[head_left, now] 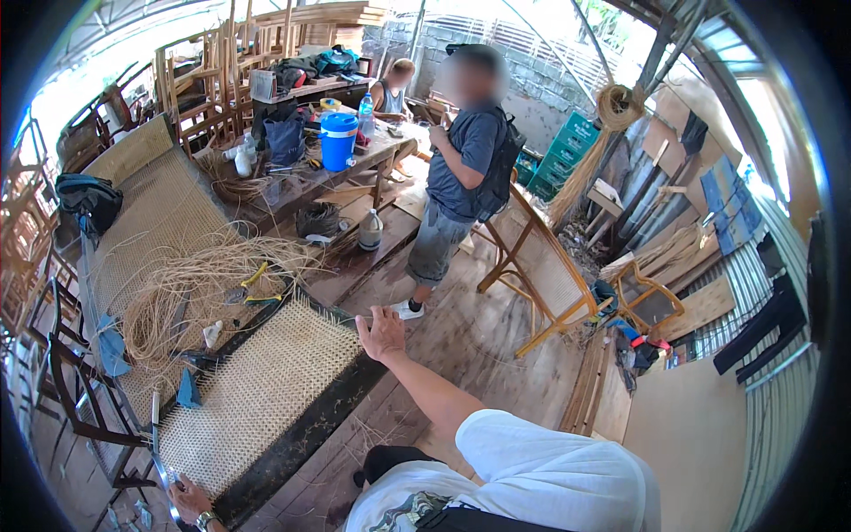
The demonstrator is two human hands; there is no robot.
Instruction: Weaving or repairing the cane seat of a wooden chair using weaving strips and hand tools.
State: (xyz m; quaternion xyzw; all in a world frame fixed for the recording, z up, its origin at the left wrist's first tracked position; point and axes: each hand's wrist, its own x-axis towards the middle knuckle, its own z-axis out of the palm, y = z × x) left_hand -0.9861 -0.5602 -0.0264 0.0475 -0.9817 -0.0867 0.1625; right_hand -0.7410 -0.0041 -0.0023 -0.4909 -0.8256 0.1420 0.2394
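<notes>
A woven cane panel [266,381] in a dark frame lies tilted across the lower left. At the panel's far right corner is my right hand [383,335], its fingers stretched and spread, gripping nothing visible. My left hand [188,501], with a watch on the wrist, is down at the near left corner. A long thin silver strip [158,443] runs up from its fingers; whether they are closed on it I cannot make out. Loose cane strands [191,288] are heaped beyond the panel, with yellow-handled pliers [254,275] among them. Blue scraps [189,390] lie on the weave.
A person in a dark shirt [465,151] stands ahead, and another sits behind the workbench [292,191]. On that bench is a blue water cooler [338,142]. A wooden chair frame [541,275] stands right of the standing person. Dark chair frames [75,381] crowd the left.
</notes>
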